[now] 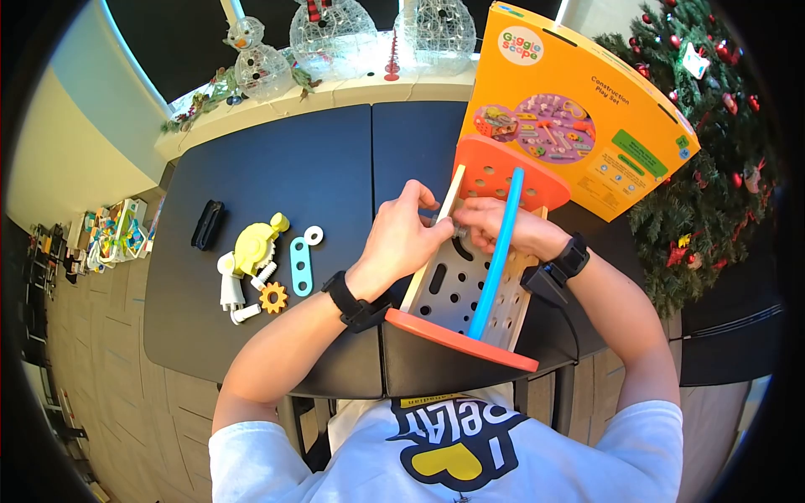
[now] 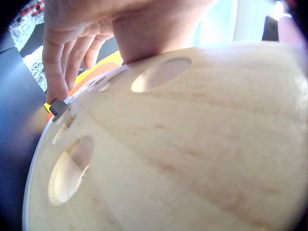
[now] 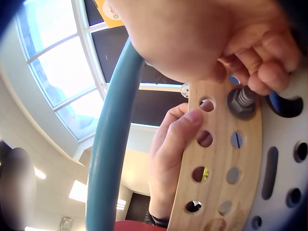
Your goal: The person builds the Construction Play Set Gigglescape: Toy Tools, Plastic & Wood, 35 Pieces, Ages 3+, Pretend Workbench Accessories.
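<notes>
A toy toolbox (image 1: 465, 348) with red-orange ends, pale wooden sides, a grey perforated base and a blue bar handle (image 1: 498, 251) stands before me. My left hand (image 1: 404, 230) grips the left wooden side (image 2: 168, 144), its thumb at the edge. One left fingertip touches a small grey piece (image 2: 58, 109) on that side's outer face. Reaching inside under the handle, my right hand (image 1: 507, 226) pinches at the threaded end of a grey plastic bolt (image 3: 246, 96). A hexagonal grey part (image 3: 239, 107) on it sits against the wood. The right fingers partly hide the thread.
Left on the dark table (image 1: 335, 168) lie a yellow-green toy tool (image 1: 254, 249), an orange gear (image 1: 273, 298), a teal strip with holes (image 1: 298, 272), a white ring (image 1: 314, 235), pale bolts (image 1: 246, 314) and a black case (image 1: 208, 225). A yellow box (image 1: 620, 109) stands behind the toolbox.
</notes>
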The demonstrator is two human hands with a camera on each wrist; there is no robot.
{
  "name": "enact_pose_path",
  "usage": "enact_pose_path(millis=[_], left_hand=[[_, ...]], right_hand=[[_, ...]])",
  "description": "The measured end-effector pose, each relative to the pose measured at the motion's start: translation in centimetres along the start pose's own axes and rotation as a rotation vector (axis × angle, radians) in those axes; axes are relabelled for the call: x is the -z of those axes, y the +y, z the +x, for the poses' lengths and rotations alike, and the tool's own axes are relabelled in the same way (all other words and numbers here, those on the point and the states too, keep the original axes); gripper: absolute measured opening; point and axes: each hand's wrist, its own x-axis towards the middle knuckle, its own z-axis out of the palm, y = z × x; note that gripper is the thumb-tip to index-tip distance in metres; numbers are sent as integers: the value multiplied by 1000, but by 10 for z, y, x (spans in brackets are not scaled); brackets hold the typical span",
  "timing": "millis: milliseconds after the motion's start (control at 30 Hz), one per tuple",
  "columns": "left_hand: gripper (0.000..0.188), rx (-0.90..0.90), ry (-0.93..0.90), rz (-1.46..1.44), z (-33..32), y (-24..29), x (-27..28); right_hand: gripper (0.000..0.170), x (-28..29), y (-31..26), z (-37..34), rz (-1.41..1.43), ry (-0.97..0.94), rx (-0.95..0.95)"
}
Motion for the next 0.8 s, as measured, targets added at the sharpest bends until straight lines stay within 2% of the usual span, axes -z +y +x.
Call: enact_pose_path(millis=[33, 133, 233, 333, 433, 533, 633, 800], left_hand=[[39, 2, -1, 1, 0, 0, 0], [39, -1, 4, 2, 0, 0, -1], [39, -2, 3, -1, 0, 0, 0], [38, 3, -2, -8, 0, 1, 0], [37, 7, -8, -15, 0, -1, 0], [37, 1, -6, -14, 0, -1, 0], [38, 2, -4, -9, 0, 1, 1], [39, 2, -6, -8, 0, 1, 0]], right_hand=[[35, 1, 2, 2, -39, -26, 15], [39, 1, 5, -4, -439, 12, 260], [40, 3, 2, -3, -554, -45, 309], [36, -1, 7, 1, -363, -79, 235], [34, 5, 6, 6, -296, -109, 24], [33, -1, -14, -9, -179, -57, -12], [34, -8, -4, -13, -487, 106, 299], [36, 1, 0, -1, -657, 18, 314]])
